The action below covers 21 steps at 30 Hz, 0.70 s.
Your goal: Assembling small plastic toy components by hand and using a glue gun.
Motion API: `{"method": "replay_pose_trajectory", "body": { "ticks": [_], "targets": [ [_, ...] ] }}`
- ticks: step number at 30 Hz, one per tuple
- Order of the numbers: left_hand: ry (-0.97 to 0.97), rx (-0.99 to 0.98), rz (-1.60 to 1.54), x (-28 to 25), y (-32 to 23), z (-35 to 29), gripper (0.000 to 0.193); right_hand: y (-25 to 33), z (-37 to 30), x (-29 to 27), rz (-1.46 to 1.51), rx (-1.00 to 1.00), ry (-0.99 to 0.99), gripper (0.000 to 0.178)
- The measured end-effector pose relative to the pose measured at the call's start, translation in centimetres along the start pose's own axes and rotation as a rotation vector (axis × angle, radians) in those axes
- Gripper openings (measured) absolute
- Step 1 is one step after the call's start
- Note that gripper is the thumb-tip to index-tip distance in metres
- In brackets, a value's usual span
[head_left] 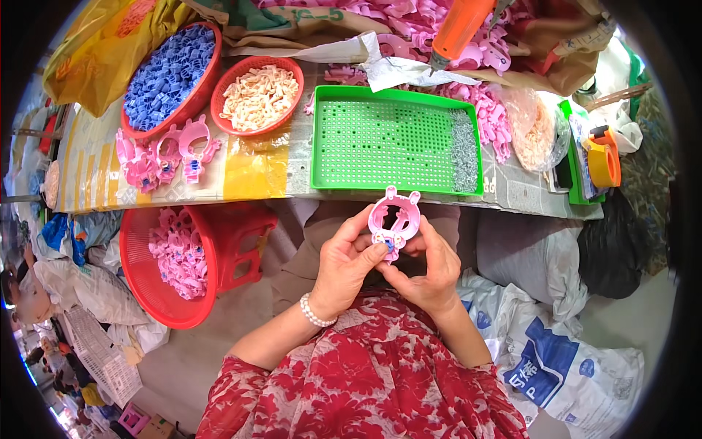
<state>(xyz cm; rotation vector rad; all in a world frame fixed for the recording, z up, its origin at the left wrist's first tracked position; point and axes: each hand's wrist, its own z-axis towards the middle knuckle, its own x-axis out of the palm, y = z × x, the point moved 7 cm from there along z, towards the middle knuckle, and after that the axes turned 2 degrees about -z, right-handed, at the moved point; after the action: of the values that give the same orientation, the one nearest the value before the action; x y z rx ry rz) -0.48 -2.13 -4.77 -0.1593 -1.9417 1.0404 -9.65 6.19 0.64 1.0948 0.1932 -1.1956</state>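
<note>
A pink plastic ring-shaped part point(395, 216) with two small ears on top is held between my hands, just in front of the table edge. Its lower end carries a blue piece, and a pale pink bar shows inside the ring. My left hand point(349, 252) grips the lower left, with the thumb pressed by the blue piece. Curled round the lower right side is my right hand point(430, 267), its fingers partly hidden behind the part. Beyond them lies a green perforated tray point(380, 139) with small metal pieces heaped at its right end.
Red baskets hold blue pieces point(168, 77) and cream pieces point(262, 95). Several pink assembled parts point(167, 152) lie at the table's left. A red basket of pink parts point(179, 256) stands below. An orange power screwdriver point(461, 33) hangs above the tray. Orange tape point(603, 162) sits at right.
</note>
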Motion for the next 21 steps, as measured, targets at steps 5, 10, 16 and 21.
{"method": "replay_pose_trajectory", "body": {
  "ticks": [5, 10, 16, 21],
  "targets": [
    [0.037, -0.058, 0.036, 0.1, -0.3, -0.3, 0.052, 0.4, 0.4, -0.6, 0.001, 0.017, 0.035, 0.079],
    [-0.041, -0.038, 0.007, -0.6, -0.7, -0.4, 0.051, 0.2, 1.5, -2.4, -0.040, -0.033, 0.062, 0.079],
    [-0.007, 0.009, -0.006, -0.9, -1.1, -0.3, 0.052, -4.8, 9.7, -7.5, 0.081, 0.188, -0.193, 0.043],
    [0.031, -0.048, 0.001, -0.5, -1.0, -0.2, 0.053, -7.5, 20.6, -7.2, 0.425, 0.144, -0.171, 0.048]
  ]
}}
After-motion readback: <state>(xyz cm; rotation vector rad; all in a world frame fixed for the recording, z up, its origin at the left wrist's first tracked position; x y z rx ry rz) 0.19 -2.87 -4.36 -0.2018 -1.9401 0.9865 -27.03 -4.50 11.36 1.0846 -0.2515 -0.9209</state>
